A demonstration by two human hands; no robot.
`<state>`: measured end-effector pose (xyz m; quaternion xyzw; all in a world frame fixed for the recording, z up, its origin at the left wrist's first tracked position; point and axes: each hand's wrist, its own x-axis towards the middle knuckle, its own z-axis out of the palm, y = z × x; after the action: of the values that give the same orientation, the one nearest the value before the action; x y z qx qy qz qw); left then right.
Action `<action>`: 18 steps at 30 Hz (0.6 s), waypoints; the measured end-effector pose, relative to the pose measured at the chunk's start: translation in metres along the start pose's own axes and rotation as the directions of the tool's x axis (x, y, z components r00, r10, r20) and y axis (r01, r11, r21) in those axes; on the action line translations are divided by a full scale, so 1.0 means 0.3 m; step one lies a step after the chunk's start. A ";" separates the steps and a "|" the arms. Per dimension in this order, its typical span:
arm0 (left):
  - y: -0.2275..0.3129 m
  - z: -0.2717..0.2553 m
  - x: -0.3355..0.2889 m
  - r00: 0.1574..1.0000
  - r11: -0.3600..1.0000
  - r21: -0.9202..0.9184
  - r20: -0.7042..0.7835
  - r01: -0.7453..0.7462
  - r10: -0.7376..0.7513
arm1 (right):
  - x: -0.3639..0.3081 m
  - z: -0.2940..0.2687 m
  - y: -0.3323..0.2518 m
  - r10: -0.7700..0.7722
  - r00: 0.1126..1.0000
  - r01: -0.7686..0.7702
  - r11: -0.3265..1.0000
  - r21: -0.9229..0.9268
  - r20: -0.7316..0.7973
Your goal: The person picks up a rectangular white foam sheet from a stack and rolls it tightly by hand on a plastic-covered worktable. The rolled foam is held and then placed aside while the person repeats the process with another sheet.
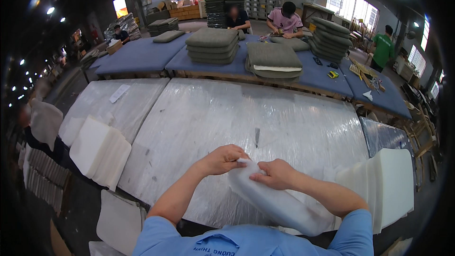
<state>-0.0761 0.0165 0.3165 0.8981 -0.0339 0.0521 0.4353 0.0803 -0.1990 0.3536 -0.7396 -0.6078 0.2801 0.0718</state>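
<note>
A white foam cushion pad (279, 205), wrapped in a thin whitish layer, lies slantwise in front of me near the table's front edge. At its upper end my left hand (226, 159) pinches a gathered tip of the white wrapping. Beside it my right hand (275, 174) is closed on the same end of the pad, thumb on top. Whether the wrapping is film or fibre wadding I cannot tell. Both hands rest over the plastic-covered table (199, 123), close together.
Stacks of white foam pads stand at the left (99, 151) and right (393, 187). Beyond, a blue padded table (142, 57) carries stacks of grey-green cushions (212, 47) and tools (367, 76). A narrow dark mark (257, 137) shows on the plastic. Several people work around.
</note>
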 end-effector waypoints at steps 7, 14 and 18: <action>-0.015 0.026 -0.003 0.946 0.907 -0.272 0.045 0.322 -0.322 | 0.007 0.115 0.052 0.101 0.993 -0.049 0.831 0.554 -0.064; -0.018 0.068 0.015 0.945 0.879 -0.356 0.040 0.318 -0.325 | 0.014 0.155 0.063 0.164 0.984 -0.151 0.529 0.835 0.074; -0.012 0.084 0.024 0.951 0.853 -0.435 0.032 0.290 -0.307 | 0.041 0.056 0.061 0.093 0.996 -0.086 0.926 0.368 -0.002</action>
<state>-0.0670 -0.0011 0.2991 0.7715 0.1033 -0.0077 0.6278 0.0890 -0.1959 0.3274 -0.7425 -0.5097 0.3848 0.2019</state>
